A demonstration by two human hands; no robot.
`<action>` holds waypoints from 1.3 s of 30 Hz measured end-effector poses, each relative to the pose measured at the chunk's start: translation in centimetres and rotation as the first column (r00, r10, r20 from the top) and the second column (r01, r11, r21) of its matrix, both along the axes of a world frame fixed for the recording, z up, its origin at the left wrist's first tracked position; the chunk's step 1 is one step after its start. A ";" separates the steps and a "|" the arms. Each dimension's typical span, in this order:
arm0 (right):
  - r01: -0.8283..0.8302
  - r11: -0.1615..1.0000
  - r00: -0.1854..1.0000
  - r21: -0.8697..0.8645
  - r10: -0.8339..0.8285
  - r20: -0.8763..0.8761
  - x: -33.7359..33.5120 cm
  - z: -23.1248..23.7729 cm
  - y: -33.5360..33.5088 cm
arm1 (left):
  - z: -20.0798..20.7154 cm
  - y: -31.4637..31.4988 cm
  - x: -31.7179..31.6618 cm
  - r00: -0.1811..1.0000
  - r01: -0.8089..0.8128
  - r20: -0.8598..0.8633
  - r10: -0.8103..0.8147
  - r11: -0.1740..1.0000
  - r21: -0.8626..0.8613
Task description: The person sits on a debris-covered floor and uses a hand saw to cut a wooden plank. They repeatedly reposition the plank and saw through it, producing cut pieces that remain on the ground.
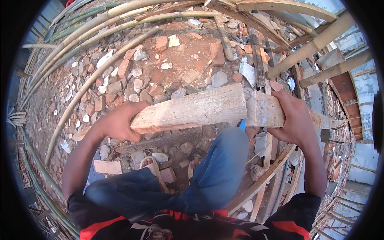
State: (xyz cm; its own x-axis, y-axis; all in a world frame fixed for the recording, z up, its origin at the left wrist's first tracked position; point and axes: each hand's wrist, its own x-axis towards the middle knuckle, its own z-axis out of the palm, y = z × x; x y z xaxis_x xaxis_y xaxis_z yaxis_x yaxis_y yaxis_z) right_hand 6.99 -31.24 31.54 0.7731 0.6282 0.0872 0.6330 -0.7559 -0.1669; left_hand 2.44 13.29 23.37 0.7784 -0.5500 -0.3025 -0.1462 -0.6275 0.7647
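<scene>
A pale, rough-sawn wooden beam (192,107) lies across in front of me, above my knees. My left hand (122,121) is wrapped round its left part, thumb on the near side. The beam's squared right end meets or overlaps a second wooden plank (262,110), which runs on to the right; whether they are joined cannot be seen. My right hand (292,117) is closed round this second plank, with fingers over its far edge and thumb at the near edge. A small blue piece (242,125) shows under the meeting point, beside my bent knee.
Broken bricks and stones (124,69) litter the reddish ground ahead. Long bamboo poles (100,66) curve along the left and far side. At right stand slanting bamboo posts (312,46). Timber strips (264,180) lie beside my right leg. My sandalled feet (154,166) rest among the rubble.
</scene>
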 end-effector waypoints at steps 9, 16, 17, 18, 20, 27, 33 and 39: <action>-0.103 0.986 0.918 0.134 0.042 0.395 -4.3 -5.4 -0.7 | -4.6 2.0 3.9 0.615 0.018 -0.737 -0.280 0.940 -0.342; -0.113 0.986 0.905 0.120 0.053 0.422 -8.6 -6.9 -2.1 | -5.4 7.7 6.1 0.713 -0.160 -0.687 -0.139 0.922 -0.352; -0.102 0.987 0.914 0.123 0.044 0.403 -8.6 -6.5 -1.9 | -5.1 7.9 6.4 0.750 -0.139 -0.650 -0.121 0.932 -0.334; -0.092 0.988 0.922 0.127 0.036 0.386 -8.6 -6.3 -1.6 | -5.3 7.6 6.5 0.806 -0.064 -0.584 -0.093 0.968 -0.243; -0.041 0.996 0.970 0.076 0.021 0.244 -7.5 -6.8 -0.6 | -6.0 5.4 6.9 0.905 0.068 -0.418 -0.082 0.996 -0.049; -0.061 0.986 0.986 -0.157 0.035 -0.163 -1.7 -12.6 0.8 | -8.5 2.1 4.8 0.975 -0.107 0.200 0.096 0.993 0.049; -0.126 0.986 0.966 -0.109 0.097 -0.238 1.2 -16.1 0.9 | -8.0 0.4 3.1 0.916 -0.250 0.367 0.162 0.945 0.208; -0.060 0.979 0.945 -0.197 -0.008 -0.326 1.9 -17.9 3.6 | -12.9 0.1 3.0 0.930 -0.195 0.363 0.064 0.921 0.338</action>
